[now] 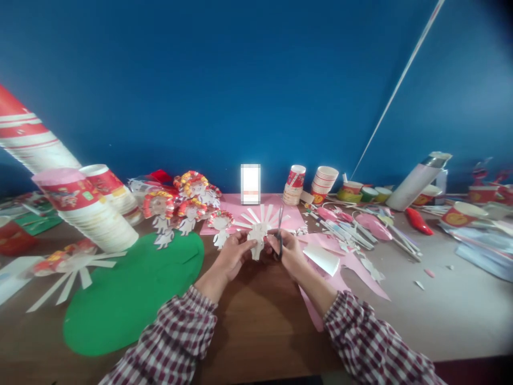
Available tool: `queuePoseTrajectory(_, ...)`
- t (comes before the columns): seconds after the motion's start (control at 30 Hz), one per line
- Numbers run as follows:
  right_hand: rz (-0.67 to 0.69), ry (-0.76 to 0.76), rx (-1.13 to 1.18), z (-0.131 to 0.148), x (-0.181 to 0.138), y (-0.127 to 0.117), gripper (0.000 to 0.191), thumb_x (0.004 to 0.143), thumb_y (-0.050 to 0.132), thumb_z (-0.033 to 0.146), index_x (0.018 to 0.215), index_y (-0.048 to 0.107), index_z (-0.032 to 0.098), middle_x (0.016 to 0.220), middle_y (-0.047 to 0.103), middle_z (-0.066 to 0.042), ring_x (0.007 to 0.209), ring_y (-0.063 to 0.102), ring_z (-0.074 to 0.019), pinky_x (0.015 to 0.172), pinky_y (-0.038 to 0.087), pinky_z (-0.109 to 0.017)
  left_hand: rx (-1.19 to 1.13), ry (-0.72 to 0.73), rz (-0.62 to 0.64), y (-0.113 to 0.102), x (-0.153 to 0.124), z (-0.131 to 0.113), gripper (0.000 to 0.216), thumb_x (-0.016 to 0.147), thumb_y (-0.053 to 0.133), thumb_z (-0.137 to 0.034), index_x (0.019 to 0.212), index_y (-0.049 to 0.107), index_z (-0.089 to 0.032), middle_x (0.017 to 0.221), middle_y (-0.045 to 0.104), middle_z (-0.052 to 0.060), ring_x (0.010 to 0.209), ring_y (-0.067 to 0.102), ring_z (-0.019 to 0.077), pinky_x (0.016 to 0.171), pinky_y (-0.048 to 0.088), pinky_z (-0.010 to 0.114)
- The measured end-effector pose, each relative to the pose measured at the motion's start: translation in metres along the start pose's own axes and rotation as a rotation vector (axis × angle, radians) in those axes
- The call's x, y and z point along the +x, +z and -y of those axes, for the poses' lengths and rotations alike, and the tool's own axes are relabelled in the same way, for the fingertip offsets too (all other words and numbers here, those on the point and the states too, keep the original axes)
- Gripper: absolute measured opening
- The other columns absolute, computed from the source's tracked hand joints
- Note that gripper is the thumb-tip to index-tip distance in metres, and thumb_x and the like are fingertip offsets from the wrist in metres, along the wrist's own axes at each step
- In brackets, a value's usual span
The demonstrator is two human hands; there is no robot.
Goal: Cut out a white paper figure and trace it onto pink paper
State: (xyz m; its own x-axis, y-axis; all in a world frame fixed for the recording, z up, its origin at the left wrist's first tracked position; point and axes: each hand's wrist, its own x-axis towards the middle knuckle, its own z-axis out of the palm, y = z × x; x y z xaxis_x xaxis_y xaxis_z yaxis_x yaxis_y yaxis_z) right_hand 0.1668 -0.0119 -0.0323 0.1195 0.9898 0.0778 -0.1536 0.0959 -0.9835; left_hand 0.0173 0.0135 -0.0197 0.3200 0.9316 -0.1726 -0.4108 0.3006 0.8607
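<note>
Between my hands, a white paper cutout (257, 241) shaped like a small figure has long strips fanning out from its top. My left hand (233, 255) pinches it by its left side. In my right hand (292, 255) is a pair of dark scissors (279, 235), its blades pointing up beside the strips. My right fingertips are close to the cutout's right edge; whether they touch it I cannot tell. Left of my hands stand several finished-looking paper figures (221, 227) with red and yellow curled hair.
A green oval sheet (132, 299) lies left, near tall stacks of paper cups (90, 214). Pink paper (296, 214) lies behind my hands, with more cups (324, 184) at the wall. To the right are paper scraps (320, 259), pens, a red pouch-like item (419, 221) and a leaning flask (417, 184).
</note>
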Motion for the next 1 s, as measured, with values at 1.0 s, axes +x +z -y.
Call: queuePoseTrajectory(1.0, 0.018, 0.039, 0.148, 0.0075, -0.0019, -0.0025, 0.037, 0.061, 0.074, 0.027, 0.093, 0.059, 0.017, 0.058, 0.055, 0.005, 0.05, 0.051, -0.0081, 0.046, 0.035, -0.018, 0.005, -0.101, -0.035, 0.0017, -0.0022, 0.0007, 0.025, 0.067, 0.072, -0.02, 0.091, 0.066, -0.014, 0.084, 0.065, 0.005, 0.065, 0.059, 0.0091, 0.055, 0.05, 0.017)
